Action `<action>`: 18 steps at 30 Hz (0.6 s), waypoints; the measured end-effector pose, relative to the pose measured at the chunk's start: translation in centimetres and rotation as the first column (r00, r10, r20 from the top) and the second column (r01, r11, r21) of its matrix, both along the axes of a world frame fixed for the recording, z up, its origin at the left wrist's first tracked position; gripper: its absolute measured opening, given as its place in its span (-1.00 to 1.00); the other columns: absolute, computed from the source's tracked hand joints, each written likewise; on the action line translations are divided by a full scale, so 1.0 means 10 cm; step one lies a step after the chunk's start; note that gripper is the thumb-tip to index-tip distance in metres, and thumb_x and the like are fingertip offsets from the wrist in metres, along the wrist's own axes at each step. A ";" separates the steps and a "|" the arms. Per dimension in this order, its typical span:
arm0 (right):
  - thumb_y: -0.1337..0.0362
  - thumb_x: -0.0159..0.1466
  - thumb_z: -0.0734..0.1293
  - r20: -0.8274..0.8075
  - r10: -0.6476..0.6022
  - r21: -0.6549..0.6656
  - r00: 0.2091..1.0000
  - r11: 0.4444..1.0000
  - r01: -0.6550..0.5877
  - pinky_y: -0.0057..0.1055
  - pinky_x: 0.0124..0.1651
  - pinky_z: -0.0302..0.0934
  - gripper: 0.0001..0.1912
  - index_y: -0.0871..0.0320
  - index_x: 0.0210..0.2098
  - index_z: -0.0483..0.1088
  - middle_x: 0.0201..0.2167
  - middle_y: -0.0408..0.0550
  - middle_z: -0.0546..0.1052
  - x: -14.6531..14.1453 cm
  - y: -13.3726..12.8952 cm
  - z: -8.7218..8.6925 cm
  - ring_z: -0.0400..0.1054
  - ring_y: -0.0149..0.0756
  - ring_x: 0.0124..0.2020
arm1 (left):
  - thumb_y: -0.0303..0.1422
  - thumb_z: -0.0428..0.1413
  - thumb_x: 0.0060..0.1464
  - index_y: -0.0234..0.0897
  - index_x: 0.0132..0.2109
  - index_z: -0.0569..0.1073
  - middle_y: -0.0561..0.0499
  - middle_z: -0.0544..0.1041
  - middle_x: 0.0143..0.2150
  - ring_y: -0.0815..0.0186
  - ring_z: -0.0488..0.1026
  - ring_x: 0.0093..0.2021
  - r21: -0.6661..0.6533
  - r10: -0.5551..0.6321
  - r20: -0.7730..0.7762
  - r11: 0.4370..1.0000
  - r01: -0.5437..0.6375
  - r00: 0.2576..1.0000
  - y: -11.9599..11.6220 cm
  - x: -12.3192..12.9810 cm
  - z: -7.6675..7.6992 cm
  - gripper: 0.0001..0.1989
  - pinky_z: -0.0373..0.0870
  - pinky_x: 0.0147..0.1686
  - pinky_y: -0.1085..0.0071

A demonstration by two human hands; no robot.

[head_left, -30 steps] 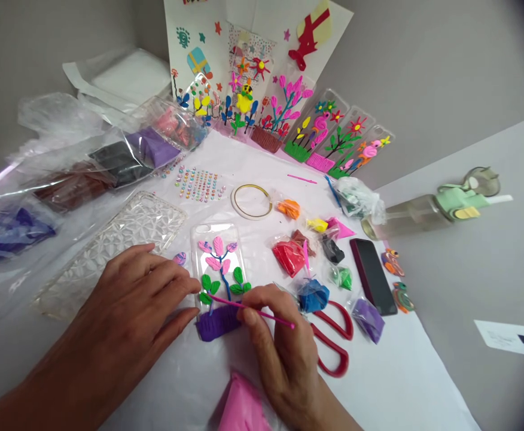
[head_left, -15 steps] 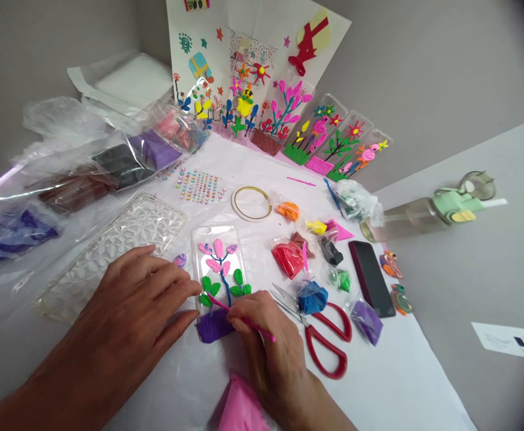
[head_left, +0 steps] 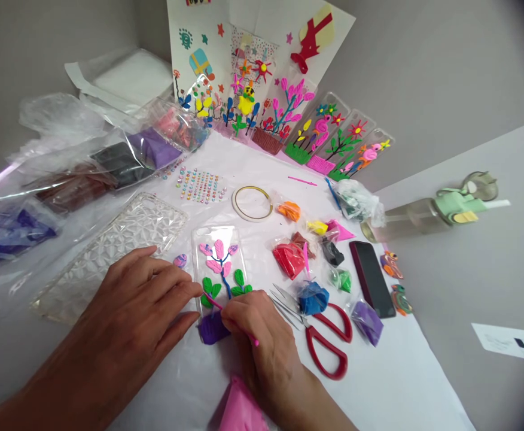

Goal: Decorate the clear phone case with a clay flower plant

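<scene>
A clear phone case [head_left: 239, 254] lies on the white table, bearing pink petals on a blue stem, green leaves and a purple clay block [head_left: 212, 328]. My right hand [head_left: 262, 341] grips a thin pink tool [head_left: 212, 301], its tip at the lower left green leaf. At the case's left edge rests my left hand [head_left: 140, 305], palm down, fingers apart and holding nothing; its fingertips touch or nearly touch the edge. A small pink and blue clay oval [head_left: 180, 260] sits left of the case. Part of the purple block is hidden behind my right hand.
Red-handled scissors [head_left: 327, 353], a bag of blue clay [head_left: 313, 297], a bag of red clay [head_left: 289, 258] and a phone [head_left: 372, 278] lie to the right. A textured clear case [head_left: 122, 239] is at left, a pink bag [head_left: 241, 407] in front. Decorated cases [head_left: 320, 129] stand behind.
My right hand has shifted slightly left and the tool stands steeper, its tip moved a little up and left on the green leaf. My left hand has barely moved.
</scene>
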State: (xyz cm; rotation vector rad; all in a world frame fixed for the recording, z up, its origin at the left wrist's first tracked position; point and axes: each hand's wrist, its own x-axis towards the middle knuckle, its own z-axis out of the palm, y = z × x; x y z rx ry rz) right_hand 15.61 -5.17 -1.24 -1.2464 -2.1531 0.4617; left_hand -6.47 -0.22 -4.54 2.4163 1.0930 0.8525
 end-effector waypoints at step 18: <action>0.58 0.47 0.16 -0.041 -0.014 0.049 0.999 0.999 0.016 -0.41 -0.24 0.29 -0.76 0.15 -0.07 0.34 -0.30 -0.04 0.50 0.01 -0.03 0.00 0.36 -0.29 -0.30 | -0.38 0.00 0.49 -0.14 0.02 0.52 0.07 0.60 -0.13 0.15 0.41 -0.04 0.032 -0.025 -0.048 0.999 0.027 0.999 0.00 0.01 0.00 -0.82 0.09 0.38 -0.03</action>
